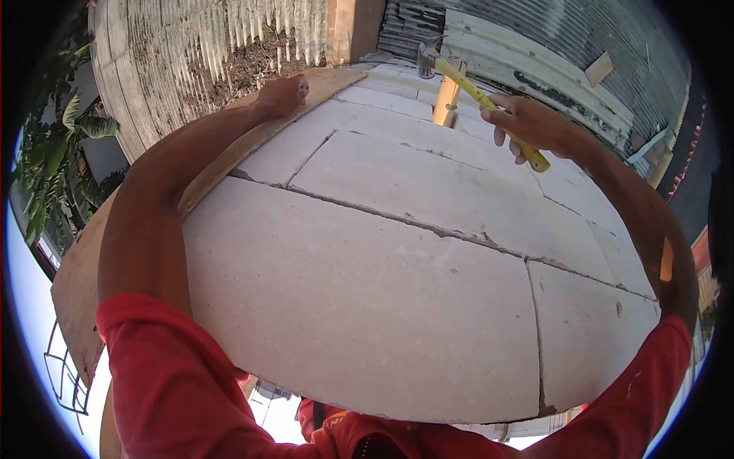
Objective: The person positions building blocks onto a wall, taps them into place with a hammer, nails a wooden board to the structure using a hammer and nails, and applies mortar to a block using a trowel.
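Note:
My right hand (pixel 524 126) is wrapped round the yellow handle of a hammer (pixel 470 88), whose metal head points up and left, over the far part of a wall of large pale blocks (pixel 367 283). Near the hammer head, a short wooden piece (pixel 446 99) stands against the blocks. My left hand (pixel 284 96) is at the upper left, with its fingers curled at the edge of a long wooden board (pixel 329 83) that runs along the left side of the wall. What those fingers hold, if anything, is too small to tell.
Corrugated sheets (pixel 191 46) lie past the board at the upper left. More corrugated metal (pixel 566 38) and a long plank (pixel 535 69) are at the upper right. Green plants (pixel 57 153) grow at the far left. A wooden post (pixel 355 30) rises at the top.

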Tool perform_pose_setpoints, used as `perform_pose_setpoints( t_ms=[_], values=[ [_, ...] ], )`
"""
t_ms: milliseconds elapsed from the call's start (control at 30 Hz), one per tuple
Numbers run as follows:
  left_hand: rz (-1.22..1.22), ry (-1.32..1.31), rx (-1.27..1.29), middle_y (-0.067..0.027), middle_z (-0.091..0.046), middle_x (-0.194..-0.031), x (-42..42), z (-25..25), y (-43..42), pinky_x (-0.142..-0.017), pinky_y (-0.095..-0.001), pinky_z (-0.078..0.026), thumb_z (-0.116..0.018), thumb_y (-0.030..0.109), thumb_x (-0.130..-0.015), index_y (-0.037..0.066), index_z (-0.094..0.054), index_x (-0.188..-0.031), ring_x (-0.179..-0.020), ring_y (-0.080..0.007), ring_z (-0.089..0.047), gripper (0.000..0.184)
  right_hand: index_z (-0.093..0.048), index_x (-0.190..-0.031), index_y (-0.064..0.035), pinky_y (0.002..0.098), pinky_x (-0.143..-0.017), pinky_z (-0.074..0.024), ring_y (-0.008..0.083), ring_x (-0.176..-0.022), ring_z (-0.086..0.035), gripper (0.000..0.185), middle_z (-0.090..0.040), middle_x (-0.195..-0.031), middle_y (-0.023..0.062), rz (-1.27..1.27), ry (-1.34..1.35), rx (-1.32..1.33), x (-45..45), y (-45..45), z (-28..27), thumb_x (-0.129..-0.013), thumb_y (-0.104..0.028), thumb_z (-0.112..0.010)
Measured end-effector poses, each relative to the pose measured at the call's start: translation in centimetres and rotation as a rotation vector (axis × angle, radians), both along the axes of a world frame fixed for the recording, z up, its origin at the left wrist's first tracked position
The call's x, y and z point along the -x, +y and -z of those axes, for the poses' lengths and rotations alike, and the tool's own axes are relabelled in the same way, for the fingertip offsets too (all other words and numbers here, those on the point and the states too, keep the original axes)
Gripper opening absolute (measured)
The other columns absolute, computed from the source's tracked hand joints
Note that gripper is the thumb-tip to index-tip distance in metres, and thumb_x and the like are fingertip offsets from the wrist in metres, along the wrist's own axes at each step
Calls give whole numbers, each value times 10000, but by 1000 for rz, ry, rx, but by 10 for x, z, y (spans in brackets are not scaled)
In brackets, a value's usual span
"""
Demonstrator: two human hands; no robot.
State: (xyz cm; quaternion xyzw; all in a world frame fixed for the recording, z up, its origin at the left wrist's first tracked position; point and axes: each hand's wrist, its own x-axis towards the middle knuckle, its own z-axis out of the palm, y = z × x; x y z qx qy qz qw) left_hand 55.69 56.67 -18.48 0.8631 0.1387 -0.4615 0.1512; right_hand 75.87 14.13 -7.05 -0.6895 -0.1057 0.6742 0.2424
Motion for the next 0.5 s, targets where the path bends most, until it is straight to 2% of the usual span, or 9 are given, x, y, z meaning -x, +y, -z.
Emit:
perform_pose_setpoints(
  t_ms=[100,167,267,367,500],
  values=[
    [24,-40,-20,-75,-733,-929,-3,8,4,-843,-425,-503,-543,328,-972,68,-623,-1096,-921,-258,-692,299,-515,-1243,47,331,-418,-385,136,-508,-462,429,-467,-692,32,-107,-111,40,-1,40,31,-986,-297,-511],
    [-19,-53,-39,-72,-732,-927,-3,14,8,-840,-417,-503,-552,349,-970,78,-650,-1060,-907,-245,-690,302,-520,-1225,56,334,-410,-376,143,-484,-426,418,-427,-664,22,-145,-173,36,10,60,54,-981,-283,-505],
    [-92,-43,-75,-80,-729,-949,-1,28,3,-862,-424,-496,-577,388,-956,113,-691,-1041,-937,-257,-686,310,-584,-1078,93,400,-426,-453,219,-458,-547,366,-569,-646,128,-81,-83,36,16,76,83,-948,-237,-497],
    [-213,-59,-69,-58,-731,-949,1,46,8,-863,-418,-496,-601,416,-942,148,-723,-1009,-944,-239,-686,302,-579,-996,129,422,-458,-495,262,-488,-606,363,-610,-676,184,-211,-251,-104,14,85,90,-923,-218,-501],
    [-270,-65,-53,-25,-735,-940,-3,68,16,-851,-408,-501,-613,417,-936,176,-734,-983,-928,-205,-685,273,-566,-1007,139,441,-491,-524,303,-544,-660,356,-638,-706,213,-286,-257,-138,13,93,99,-921,-200,-500]
  ],
)
